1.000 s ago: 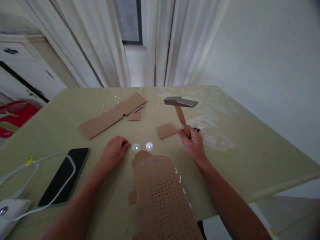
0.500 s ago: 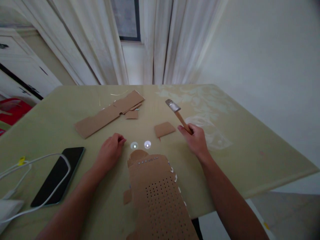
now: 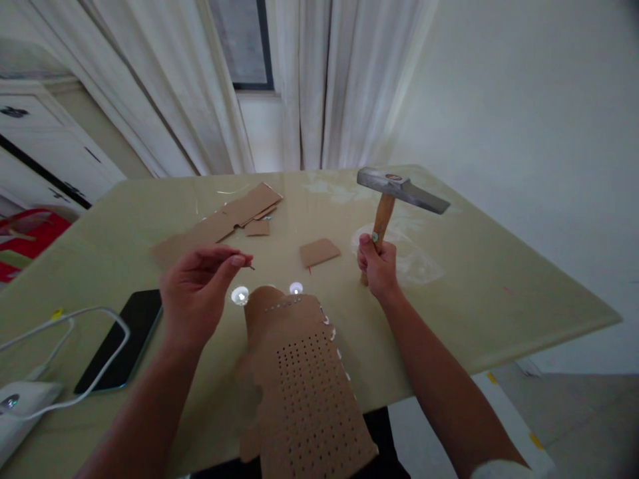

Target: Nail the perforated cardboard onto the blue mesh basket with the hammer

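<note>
the left hand is pinching a small nail above the perforated cardboard; the right hand is gripping the raised hammer. setting the nail upright seems next.

tiny item pinched in left hand too small to tell.

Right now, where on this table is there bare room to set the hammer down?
Bare table stretches right of the right hand and hammer to the edge. The far strip beyond the cardboard scraps is bare too. It is crowded around the perforated cardboard and near the phone.
</note>
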`<move>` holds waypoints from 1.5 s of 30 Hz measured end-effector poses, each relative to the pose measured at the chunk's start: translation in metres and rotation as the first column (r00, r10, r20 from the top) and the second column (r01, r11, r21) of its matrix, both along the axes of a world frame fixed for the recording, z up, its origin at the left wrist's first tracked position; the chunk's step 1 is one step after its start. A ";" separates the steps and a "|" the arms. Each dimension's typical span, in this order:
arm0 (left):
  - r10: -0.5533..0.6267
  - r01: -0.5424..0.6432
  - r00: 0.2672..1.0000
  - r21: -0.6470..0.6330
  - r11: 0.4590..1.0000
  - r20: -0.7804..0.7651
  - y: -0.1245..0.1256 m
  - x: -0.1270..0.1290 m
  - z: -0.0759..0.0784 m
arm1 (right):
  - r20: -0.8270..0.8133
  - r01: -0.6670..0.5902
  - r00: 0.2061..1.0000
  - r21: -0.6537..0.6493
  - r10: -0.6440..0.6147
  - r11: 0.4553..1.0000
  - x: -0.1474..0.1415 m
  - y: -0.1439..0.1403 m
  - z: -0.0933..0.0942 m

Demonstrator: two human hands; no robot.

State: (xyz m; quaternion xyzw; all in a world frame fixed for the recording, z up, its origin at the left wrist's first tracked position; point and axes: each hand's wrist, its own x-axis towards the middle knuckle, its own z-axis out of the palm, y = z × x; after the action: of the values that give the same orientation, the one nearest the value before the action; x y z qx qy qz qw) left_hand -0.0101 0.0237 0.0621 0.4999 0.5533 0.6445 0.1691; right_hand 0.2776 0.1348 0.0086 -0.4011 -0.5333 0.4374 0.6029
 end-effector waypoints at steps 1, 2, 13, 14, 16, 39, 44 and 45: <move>-0.093 0.093 0.995 -0.019 0.996 -0.036 -0.003 0.011 0.012 | -0.007 -0.002 1.000 0.001 0.002 1.000 -0.001 0.000 0.000; -0.205 0.201 0.975 -0.055 0.978 -0.087 -0.004 0.020 0.023 | -0.015 0.000 1.000 0.002 0.000 1.000 -0.002 0.000 0.001; -0.807 0.590 0.505 -0.560 0.582 -0.306 0.031 0.032 0.060 | -0.011 -0.009 1.000 -0.011 0.009 1.000 -0.002 -0.003 0.006; -0.803 0.582 0.508 -0.563 0.587 -0.312 0.032 0.030 0.059 | -0.001 -0.009 1.000 -0.012 0.009 1.000 -0.002 -0.003 0.006; -0.795 0.579 0.518 -0.554 0.598 -0.316 0.033 0.025 0.056 | 0.026 -0.003 1.000 -0.011 0.004 1.000 -0.002 -0.003 0.006; -0.847 0.644 0.440 -0.552 0.530 -0.298 0.042 0.021 0.051 | 0.144 -0.052 0.989 0.063 0.043 0.997 0.000 -0.009 0.005; -0.849 0.647 0.436 -0.551 0.527 -0.299 0.042 0.021 0.050 | 0.134 -0.042 0.990 0.045 0.035 0.998 0.001 -0.006 0.002; -0.849 0.646 0.435 -0.553 0.526 -0.298 0.042 0.021 0.050 | 0.128 -0.039 0.991 0.045 0.033 0.998 0.001 -0.006 0.002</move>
State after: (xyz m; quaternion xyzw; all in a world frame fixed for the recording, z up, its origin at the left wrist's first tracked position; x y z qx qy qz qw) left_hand 0.0108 0.0656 0.1122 0.8130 0.3963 0.2167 0.3675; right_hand 0.2788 0.1293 0.0105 -0.4042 -0.5878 0.4089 0.5691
